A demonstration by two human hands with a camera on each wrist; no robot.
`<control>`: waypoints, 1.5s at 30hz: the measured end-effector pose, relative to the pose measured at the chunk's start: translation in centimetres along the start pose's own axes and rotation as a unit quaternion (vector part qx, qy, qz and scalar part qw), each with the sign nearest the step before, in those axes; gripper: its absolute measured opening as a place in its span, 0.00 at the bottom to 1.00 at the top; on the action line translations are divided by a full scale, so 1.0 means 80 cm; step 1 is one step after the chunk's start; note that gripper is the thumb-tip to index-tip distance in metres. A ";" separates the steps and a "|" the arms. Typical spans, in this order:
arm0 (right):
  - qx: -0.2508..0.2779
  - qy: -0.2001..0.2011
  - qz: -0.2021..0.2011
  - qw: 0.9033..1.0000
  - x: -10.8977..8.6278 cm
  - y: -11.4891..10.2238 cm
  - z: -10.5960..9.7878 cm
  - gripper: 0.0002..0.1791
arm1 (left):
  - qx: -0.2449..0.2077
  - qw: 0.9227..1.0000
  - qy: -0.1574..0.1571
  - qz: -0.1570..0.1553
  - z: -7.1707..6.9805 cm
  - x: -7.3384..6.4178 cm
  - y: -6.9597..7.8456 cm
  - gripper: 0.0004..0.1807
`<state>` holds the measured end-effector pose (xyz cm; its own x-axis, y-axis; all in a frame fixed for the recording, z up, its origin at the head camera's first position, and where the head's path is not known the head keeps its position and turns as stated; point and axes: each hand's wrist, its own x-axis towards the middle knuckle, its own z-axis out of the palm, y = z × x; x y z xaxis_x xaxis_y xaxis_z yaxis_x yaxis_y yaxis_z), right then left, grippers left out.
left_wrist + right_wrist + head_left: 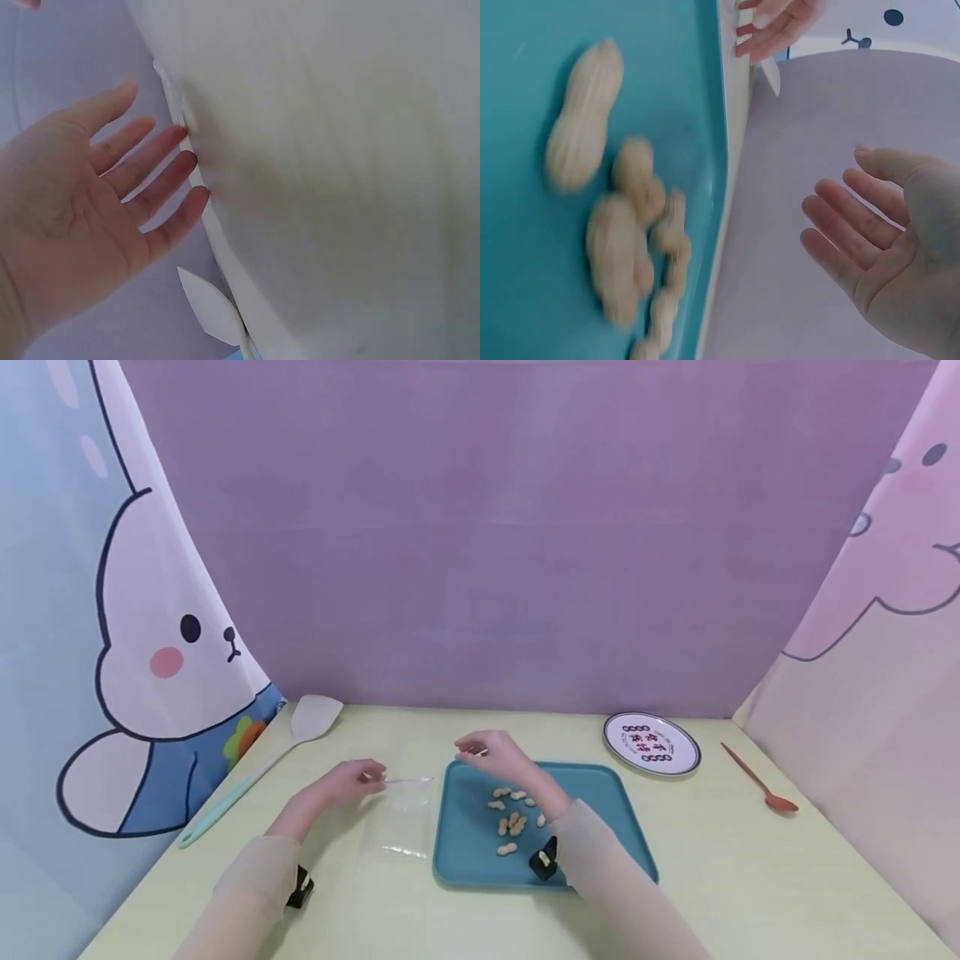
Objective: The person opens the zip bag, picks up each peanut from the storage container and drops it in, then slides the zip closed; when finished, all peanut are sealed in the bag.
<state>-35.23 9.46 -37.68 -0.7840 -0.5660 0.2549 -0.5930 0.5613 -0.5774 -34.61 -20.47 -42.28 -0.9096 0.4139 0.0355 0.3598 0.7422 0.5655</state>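
Note:
A clear plastic bag (401, 822) lies flat on the table, its top edge towards the back. My left hand (351, 782) is at the bag's upper left corner; whether it touches the bag I cannot tell. In the left wrist view the fingers of that left hand (97, 184) are relaxed and hold nothing. My right hand (498, 756) hovers above the back left corner of a teal tray (600, 827). Seen from the right wrist, this right hand (892, 240) has loosely bent, spread fingers and an empty palm. Several unshelled peanuts (507, 849) lie on the tray.
Behind the tray to the right lies a white plate (678, 747) with red print. A reddish-brown spoon (780, 802) rests at the far right. Along the left edge stretches a spatula (315, 718) with a pale green handle. Curtains (480, 543) enclose the table's back and sides.

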 end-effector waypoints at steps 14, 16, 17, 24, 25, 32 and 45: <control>0.075 -0.009 0.034 0.997 0.019 -0.020 0.036 0.17 | -0.003 0.999 -0.029 0.013 0.001 0.002 0.002 0.03; 0.075 -0.023 0.036 0.996 0.020 -0.020 0.042 0.17 | -0.006 1.000 -0.026 0.016 0.001 0.003 0.003 0.02; 0.074 -0.030 0.036 0.996 0.020 -0.020 0.045 0.17 | -0.008 0.999 -0.023 0.023 0.001 0.003 0.003 0.02; 0.070 -0.063 0.055 0.994 0.020 -0.017 0.059 0.19 | -0.005 0.995 0.013 0.094 0.002 0.009 0.000 0.04; 0.071 -0.065 0.058 0.994 0.020 -0.017 0.060 0.19 | -0.002 0.994 0.021 0.105 0.002 0.009 0.000 0.04; 0.069 -0.075 0.063 0.993 0.021 -0.017 0.063 0.17 | -0.024 0.988 0.079 0.130 0.000 0.012 0.008 0.10; 0.125 -0.097 0.075 0.985 0.026 -0.016 0.065 0.12 | -0.051 0.980 0.144 0.125 -0.004 0.023 0.035 0.07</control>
<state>-35.16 4.43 -40.47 -0.7957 -0.6056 0.0128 -0.3897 0.4957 -0.7762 -35.34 -17.80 -40.40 -0.8219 0.3994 0.4062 0.5696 0.5739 0.5883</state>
